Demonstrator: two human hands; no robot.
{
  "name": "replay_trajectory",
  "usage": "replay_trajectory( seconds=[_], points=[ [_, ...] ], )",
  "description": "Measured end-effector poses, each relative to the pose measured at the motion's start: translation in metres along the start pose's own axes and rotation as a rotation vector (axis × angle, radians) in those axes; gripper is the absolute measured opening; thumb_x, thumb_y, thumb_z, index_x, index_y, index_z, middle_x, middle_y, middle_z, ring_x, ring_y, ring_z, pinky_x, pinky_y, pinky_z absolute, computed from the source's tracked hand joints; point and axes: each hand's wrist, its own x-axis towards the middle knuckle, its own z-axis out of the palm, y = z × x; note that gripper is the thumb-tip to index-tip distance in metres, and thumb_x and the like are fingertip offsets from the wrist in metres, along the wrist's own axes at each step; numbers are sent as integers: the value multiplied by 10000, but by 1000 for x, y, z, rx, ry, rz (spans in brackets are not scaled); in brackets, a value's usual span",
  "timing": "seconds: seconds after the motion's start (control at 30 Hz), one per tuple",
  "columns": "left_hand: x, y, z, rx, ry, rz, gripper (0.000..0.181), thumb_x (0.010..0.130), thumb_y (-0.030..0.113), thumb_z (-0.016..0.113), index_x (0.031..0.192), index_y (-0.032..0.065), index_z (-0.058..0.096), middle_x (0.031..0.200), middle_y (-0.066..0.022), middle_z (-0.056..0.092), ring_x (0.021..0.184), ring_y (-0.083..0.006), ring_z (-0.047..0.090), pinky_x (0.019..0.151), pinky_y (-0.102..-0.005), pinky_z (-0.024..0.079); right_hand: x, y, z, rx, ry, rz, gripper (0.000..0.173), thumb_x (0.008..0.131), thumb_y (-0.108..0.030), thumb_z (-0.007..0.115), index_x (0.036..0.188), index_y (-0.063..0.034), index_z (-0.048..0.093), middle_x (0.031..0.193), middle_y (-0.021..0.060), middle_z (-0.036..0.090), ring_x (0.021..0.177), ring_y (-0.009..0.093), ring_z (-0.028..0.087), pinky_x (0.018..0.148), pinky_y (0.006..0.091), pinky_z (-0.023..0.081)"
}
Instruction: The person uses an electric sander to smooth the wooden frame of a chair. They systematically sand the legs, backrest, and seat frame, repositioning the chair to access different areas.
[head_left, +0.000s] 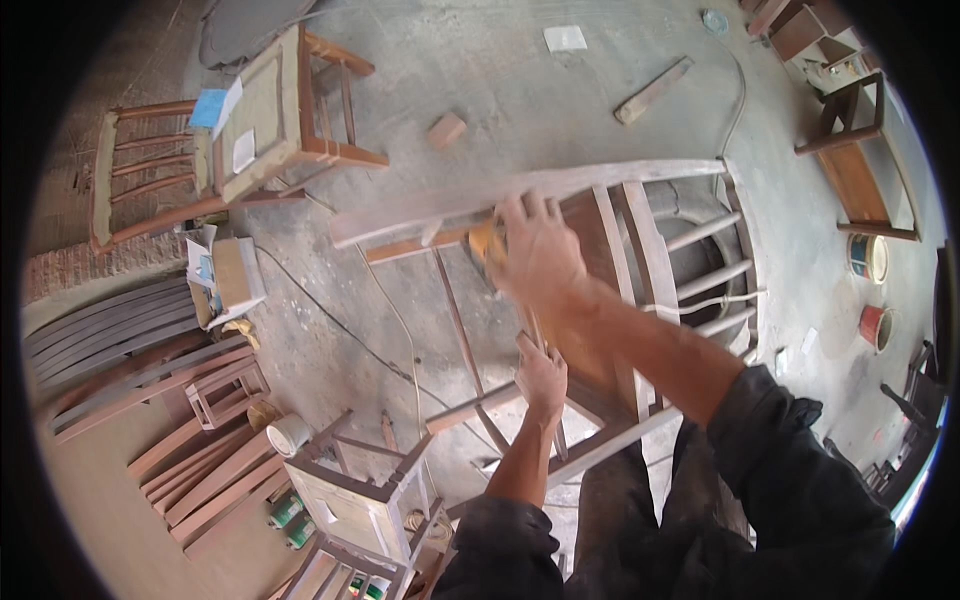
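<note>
A wooden chair (652, 247) lies tipped over in front of me, its slatted back to the right and its legs to the left. My right hand (541, 244) is closed over a yellow power tool (487, 244), likely a sander, at the inner edge of the chair's upper side rail. That hand and the tool are blurred. My left hand (544, 373) grips a wooden rail at the front of the seat, below the right hand. A pale cord (660, 308) crosses the chair's back slats.
Another wooden chair (262, 120) lies at the upper left, and a third (352, 502) at the lower left. A brick (447, 130) and a wood offcut (652, 90) lie on the floor. Cables cross the floor at left. Planks (217, 480), a cardboard box (232, 277) and buckets (868, 257) stand around.
</note>
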Motion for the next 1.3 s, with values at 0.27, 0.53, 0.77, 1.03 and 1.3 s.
replay_trajectory(
  seconds=[0.27, 0.53, 0.77, 1.03, 1.3],
  points=[
    [1, -6, 4, -31, -4, 6, 356, 909, 87, 584, 1202, 33, 387, 896, -214, 672, 799, -452, 669, 668, -536, 518, 16, 101, -7, 965, -191, 568, 462, 819, -325, 760, 1106, -20, 565, 974, 175, 649, 847, 221, 657, 716, 372, 552],
    [-1, 1, -2, -32, -79, -13, 392, 942, 172, 599, 1226, 28, 372, 922, -249, 682, 800, -479, 663, 644, -545, 512, -14, 25, 7, -25, 103, -28, 452, 767, -217, 764, 1154, -75, 577, 1074, 189, 584, 1009, 390, 609, 867, 469, 532],
    [-77, -30, -130, 83, -45, 295, 392, 953, 171, 629, 1299, -6, 579, 1176, -258, 648, 1126, -419, 607, 983, -497, 455, -52, 16, 8, 118, 35, 56, 536, 772, -237, 774, 1209, -57, 521, 1149, 191, 551, 1093, 379, 577, 880, 485, 534],
    [-163, -113, -224, 299, -10, 170, 312, 956, 108, 599, 1231, -39, 614, 1124, -250, 683, 1014, -432, 669, 894, -474, 537, -79, 61, -5, 748, -88, 603, 408, 833, -211, 760, 1143, -52, 547, 991, 106, 584, 801, 204, 631, 645, 365, 542],
    [-155, -126, -215, -6, 46, -95, 290, 967, 89, 563, 1227, -28, 621, 998, -258, 708, 905, -371, 726, 726, -420, 573, -148, -15, 1, 113, -73, -65, 480, 751, -157, 770, 1164, -79, 538, 1189, 166, 514, 1098, 406, 540, 888, 479, 560]
  ],
)
